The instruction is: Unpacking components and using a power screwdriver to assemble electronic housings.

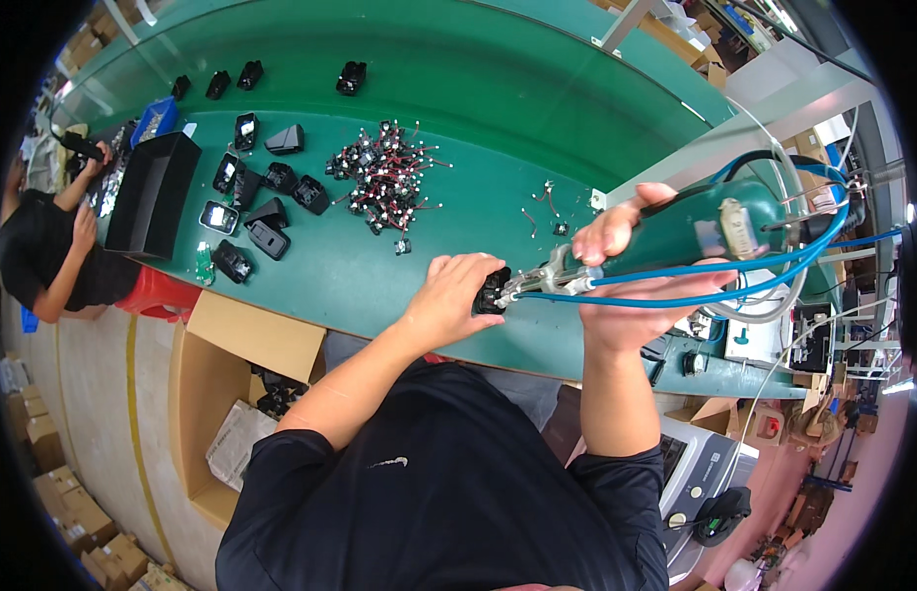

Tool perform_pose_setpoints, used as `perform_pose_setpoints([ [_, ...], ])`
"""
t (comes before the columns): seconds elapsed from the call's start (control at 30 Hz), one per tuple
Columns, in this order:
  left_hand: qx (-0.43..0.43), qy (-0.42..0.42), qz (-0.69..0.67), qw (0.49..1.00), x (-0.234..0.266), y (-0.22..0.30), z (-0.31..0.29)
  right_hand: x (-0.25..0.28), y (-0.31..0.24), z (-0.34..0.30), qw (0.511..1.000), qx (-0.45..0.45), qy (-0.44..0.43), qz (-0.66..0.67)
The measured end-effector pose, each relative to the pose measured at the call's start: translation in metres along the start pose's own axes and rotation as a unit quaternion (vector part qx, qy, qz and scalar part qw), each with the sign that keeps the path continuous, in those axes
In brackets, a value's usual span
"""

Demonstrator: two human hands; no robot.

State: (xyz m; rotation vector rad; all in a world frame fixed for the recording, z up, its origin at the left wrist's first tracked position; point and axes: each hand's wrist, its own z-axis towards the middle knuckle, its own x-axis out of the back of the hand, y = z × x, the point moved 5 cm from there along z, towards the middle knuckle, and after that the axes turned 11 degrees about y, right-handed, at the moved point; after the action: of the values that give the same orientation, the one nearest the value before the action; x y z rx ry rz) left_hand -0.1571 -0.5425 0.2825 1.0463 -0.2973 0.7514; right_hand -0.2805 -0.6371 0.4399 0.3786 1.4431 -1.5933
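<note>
My left hand (pixel 446 298) is closed around a small black plastic housing (pixel 491 295) near the front edge of the bench, with its open side toward the tool. My right hand (pixel 631 317) grips a green powered screwdriver (pixel 665 236) fed by blue and clear hoses. The metal nose (pixel 549 274) of the screwdriver points left and meets the housing; its very tip is hidden inside. A pile of small black parts with red and black wires (pixel 384 177) lies beyond my left hand. One loose black part (pixel 561 229) and a few wired pieces lie by the screwdriver.
Several black housings (pixel 271 236) stand on the left of the green bench (pixel 330 286), beside a black bin (pixel 153 197) and a blue tray (pixel 155 120). A cardboard box (pixel 197 394) is below the bench edge. Another person (pixel 54 236) works at far left.
</note>
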Motion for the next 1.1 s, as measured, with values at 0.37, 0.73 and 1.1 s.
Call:
perform_pose_setpoints([
  [0.37, 0.007, 0.015, -0.159, 0.987, 0.007, 0.009, 0.026, -0.018, -0.041, 0.011, 0.998, 0.064, -0.030, 0.002],
  [0.73, -0.033, -0.001, -0.099, 0.995, -0.022, 0.048, 0.078, 0.001, -0.105, 0.017, 0.976, 0.152, 0.090, -0.128],
  [1.1, 0.428, -0.031, -0.826, 0.365, -0.094, 0.094, 0.038, -0.011, -0.109, 0.023, 0.970, 0.201, 0.081, -0.107],
])
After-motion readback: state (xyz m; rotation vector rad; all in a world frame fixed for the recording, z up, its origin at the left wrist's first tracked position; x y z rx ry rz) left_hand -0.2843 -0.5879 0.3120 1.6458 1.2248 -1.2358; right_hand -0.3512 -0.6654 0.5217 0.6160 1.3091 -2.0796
